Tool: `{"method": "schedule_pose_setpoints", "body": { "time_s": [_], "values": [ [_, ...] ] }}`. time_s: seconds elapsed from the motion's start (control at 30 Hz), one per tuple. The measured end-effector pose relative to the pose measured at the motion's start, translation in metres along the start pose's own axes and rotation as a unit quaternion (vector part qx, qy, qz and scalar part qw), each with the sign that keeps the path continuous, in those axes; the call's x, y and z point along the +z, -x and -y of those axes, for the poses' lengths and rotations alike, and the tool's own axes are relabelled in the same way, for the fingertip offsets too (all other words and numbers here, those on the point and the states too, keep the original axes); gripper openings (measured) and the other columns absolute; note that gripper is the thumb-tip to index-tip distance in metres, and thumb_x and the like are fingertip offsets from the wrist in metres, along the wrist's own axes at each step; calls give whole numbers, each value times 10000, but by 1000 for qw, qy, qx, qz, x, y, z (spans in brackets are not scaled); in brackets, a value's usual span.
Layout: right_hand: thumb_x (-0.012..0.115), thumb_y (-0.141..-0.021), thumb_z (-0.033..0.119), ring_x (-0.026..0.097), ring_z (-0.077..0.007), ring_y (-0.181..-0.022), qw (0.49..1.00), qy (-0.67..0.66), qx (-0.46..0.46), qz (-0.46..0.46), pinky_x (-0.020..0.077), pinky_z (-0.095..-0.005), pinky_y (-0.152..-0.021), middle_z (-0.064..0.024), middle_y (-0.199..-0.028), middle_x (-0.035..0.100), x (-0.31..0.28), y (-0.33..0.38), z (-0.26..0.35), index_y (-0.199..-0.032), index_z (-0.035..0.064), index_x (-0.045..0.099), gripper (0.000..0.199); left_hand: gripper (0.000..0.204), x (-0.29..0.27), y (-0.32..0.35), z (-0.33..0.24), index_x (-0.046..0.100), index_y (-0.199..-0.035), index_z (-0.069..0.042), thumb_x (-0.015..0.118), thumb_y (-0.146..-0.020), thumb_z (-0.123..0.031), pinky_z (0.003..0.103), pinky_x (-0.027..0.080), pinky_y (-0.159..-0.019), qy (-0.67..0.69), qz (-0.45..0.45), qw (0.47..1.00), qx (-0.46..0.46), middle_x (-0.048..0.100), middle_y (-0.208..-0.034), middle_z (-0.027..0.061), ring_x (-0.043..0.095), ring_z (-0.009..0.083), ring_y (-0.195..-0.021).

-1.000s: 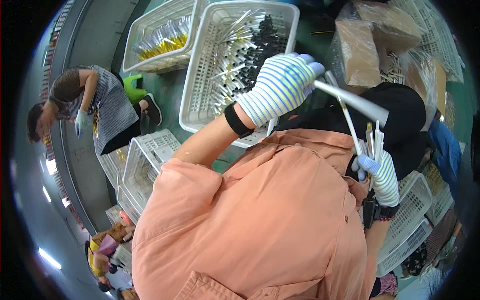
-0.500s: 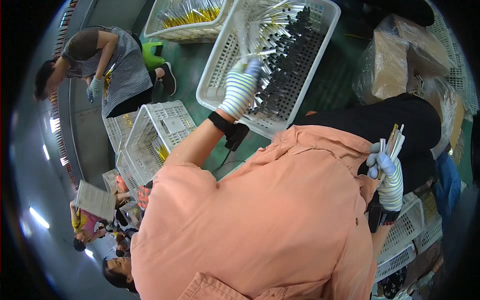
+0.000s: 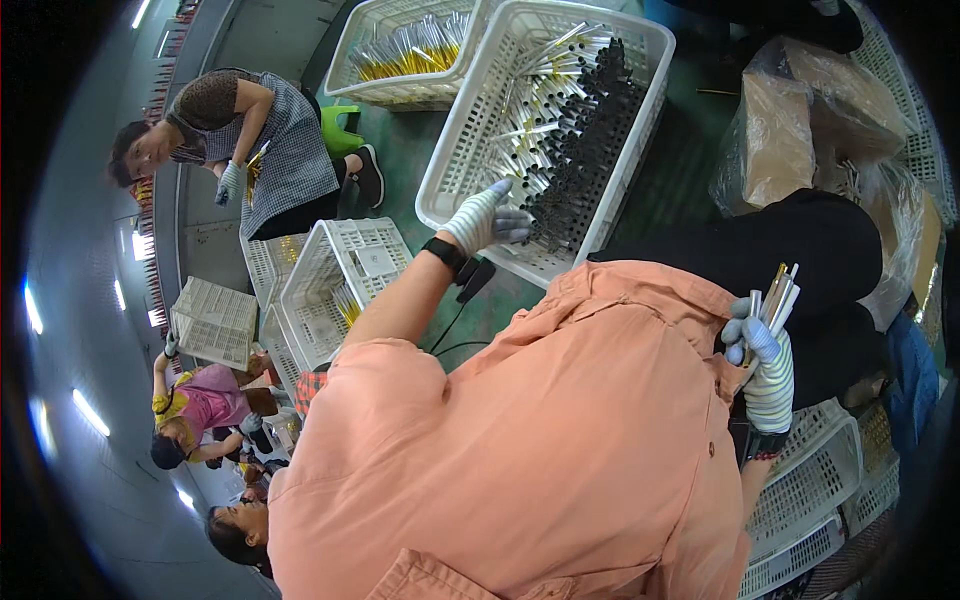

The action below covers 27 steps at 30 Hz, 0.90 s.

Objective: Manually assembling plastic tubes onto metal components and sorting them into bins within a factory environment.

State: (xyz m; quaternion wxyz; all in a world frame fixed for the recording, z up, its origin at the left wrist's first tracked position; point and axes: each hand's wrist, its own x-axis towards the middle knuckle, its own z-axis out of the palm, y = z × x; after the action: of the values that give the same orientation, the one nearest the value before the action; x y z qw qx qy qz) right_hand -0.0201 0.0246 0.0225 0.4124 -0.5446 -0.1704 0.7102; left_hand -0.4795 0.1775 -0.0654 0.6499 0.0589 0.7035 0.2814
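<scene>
Over the near end of a white perforated crate [image 3: 445,165], my left hand [image 3: 478,222] in a striped glove has its fingers apart and nothing in them. Packed in that crate lie many slim silver tubes [image 3: 535,140], and a dark band of black-ended ones [image 3: 600,130] fills its right side. My right hand [image 3: 768,380], gloved alike, is closed around a small bunch of slim tubes [image 3: 783,297], white, silver and gold-toned, beside my dark trouser leg. Its fingers partly hide their lower ends.
Another crate [image 3: 345,88] of silver-and-yellow tubes stands behind. White crates [image 3: 370,250] stand at left, near a person in a checked apron [image 3: 295,150]. Farther off, a person carries a crate [image 3: 215,322]. Plastic-wrapped cardboard boxes [image 3: 778,140] and more crates [image 3: 810,475] lie at right.
My left hand has drawn back from among the tubes to the crate's near end, its fingers spread. My right hand keeps its bunch, nearly unmoved. The view has shifted slightly.
</scene>
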Motion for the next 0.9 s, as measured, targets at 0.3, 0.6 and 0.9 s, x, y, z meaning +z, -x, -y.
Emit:
{"method": "schedule_pose_setpoints", "body": {
  "time_s": [0.3,0.6,0.9],
  "values": [
    [720,-970,322,592,-61,-729,958,-191,-164,-138,480,-216,-585,-15,-971,653,-50,6,-9,-1277,68,589,420,632,-138,-14,36,580,-1337,-29,820,-801,-263,498,451,-1048,-339,-503,630,484,647,-1276,162,582,357,-1226],
    [693,-993,217,591,-59,-686,875,-393,-208,-193,492,-224,-529,9,-917,666,-81,1,-32,-1226,96,634,269,164,-96,-78,114,691,-894,-95,595,-861,-223,397,462,-875,-57,-127,961,240,691,-921,81,591,251,-870],
    [678,-1008,243,589,-49,-722,908,-320,-227,-151,500,-213,-569,7,-931,655,-94,15,-38,-1235,69,617,292,214,-162,-112,89,716,-872,-49,513,-891,-112,358,512,-789,-24,-134,943,303,670,-792,89,617,239,-757]
  ]
}}
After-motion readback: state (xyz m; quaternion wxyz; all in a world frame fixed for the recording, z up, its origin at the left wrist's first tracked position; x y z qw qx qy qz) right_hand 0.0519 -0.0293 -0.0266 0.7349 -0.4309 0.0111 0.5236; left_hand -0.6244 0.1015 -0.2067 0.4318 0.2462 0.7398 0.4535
